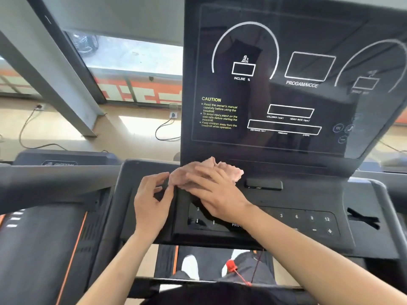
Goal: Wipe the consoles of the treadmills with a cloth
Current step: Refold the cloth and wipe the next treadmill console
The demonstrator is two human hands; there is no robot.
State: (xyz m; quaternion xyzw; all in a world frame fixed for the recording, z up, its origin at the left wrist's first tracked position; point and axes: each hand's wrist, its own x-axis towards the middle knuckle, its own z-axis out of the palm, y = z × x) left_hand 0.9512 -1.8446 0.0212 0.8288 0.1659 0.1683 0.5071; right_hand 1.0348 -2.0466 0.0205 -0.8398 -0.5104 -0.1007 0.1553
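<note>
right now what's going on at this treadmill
A person stands on the treadmill and cleans its console. The right hand lies flat on a pink cloth, pressing it against the ledge just below the dark display panel. The left hand pinches the cloth's left edge with its fingertips. The speed buttons to the right lie uncovered.

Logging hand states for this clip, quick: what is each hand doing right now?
Left hand: fingertips pinching the edge of the pink cloth.
Right hand: laid flat, open, pressing the cloth onto the treadmill console, not gripping it.
</note>
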